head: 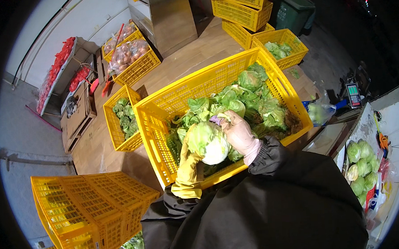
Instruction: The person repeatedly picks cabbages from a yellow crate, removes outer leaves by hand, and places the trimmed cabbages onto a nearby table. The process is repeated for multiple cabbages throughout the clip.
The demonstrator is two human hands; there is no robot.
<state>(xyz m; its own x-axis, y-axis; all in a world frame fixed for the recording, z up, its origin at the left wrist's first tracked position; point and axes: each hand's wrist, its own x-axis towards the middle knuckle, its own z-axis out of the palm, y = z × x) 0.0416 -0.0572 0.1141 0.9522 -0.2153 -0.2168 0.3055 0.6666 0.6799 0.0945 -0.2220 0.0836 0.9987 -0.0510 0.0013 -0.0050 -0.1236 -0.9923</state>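
Observation:
A pale green head of lettuce [208, 140] is held over a large yellow plastic crate [197, 79]. My left hand [187, 161], in a yellow glove, grips it from the left and below. My right hand [238, 132], in a pale pink glove, is closed at the upper right of the head, with a bit of leaf and something purple at its fingers. Whether that hand grips a leaf firmly is hard to tell. Under and behind both hands, the crate holds many lettuce heads and loose leaves [248, 102], some of them browned at the right end.
A tall stack of yellow crates [93, 209] stands at lower left, a small crate of greens [133, 140] above it. Further crates [248, 15], a green bin [291, 12] and bagged onions [129, 54] stand behind. At right are a digital scale display [353, 92] and round green heads [363, 164].

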